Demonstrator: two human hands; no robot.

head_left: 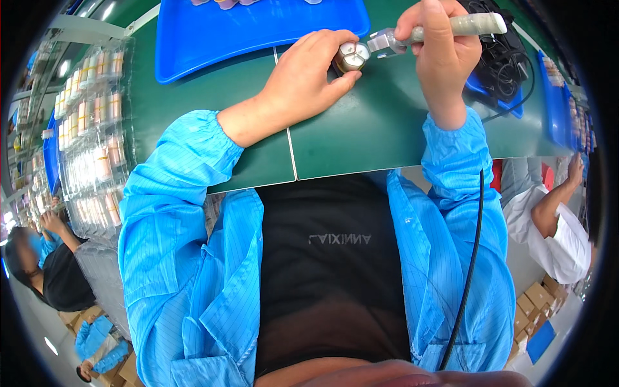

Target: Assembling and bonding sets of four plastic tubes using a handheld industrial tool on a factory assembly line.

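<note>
On the green table, my left hand [300, 84] has its thumb and fingers wrapped round a bundle of three round cells [353, 57], like a small battery pack. Its pale end faces are turned up. My right hand [445, 61] grips a thick whitish pen-like tool [480, 24] between thumb and fingers. The tool lies nearly level, and its clear, flat tip points left at the cells. Only a small gap, if any, shows between tip and bundle; I cannot tell whether they touch. The exact kind of tool is unclear.
A large blue tray [213, 48] with pinkish-purple pieces stands at the far side. Black cables [503, 68] lie heaped on the right over a smaller blue tray. Clear plastic trays of wrapped cells [90, 116] are stacked at the left. Other people sit on both sides.
</note>
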